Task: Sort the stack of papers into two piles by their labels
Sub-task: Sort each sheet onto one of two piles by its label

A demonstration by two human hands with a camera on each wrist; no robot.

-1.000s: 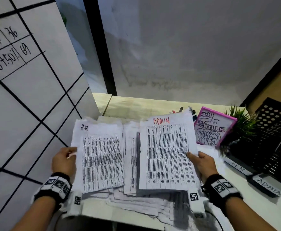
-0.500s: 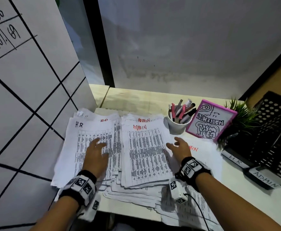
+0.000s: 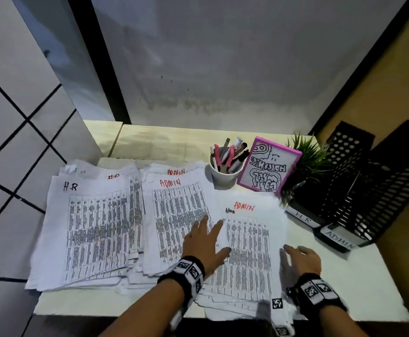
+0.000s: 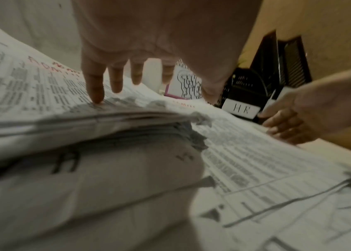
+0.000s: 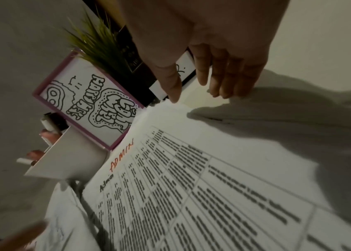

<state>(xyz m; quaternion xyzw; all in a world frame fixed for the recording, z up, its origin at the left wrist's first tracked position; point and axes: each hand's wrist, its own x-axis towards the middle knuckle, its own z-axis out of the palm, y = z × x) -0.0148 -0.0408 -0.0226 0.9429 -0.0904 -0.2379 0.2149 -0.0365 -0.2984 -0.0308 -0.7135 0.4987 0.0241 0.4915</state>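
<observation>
Both hands have shifted right compared with half a second back. Left hand (image 3: 204,242) was flat on the HR sheet then; now it lies with spread, straight fingers across the seam between the middle ADMIN pile (image 3: 176,222) and the right ADMIN sheet (image 3: 249,244), one fingertip touching paper in the left wrist view. Right hand (image 3: 300,260) sits at that sheet's right edge, fingers relaxed and roughly straight, gripping nothing. So neither hand holds anything, and they're apart with the sheet between them.

A second ago each hand was lifting a bundle; those are down now. The HR pile (image 3: 89,229) is on the left of the counter (image 3: 359,288), untouched, with the ADMIN pile beside it and overlapping it a little.

My read: that right ADMIN sheet is the odd one out, lying on more paper near the counter's front edge. It looks like the hands are about to square it up or slide it onto the ADMIN pile. Sorting seems well along, but loose sheets underneath still need a home.
</observation>
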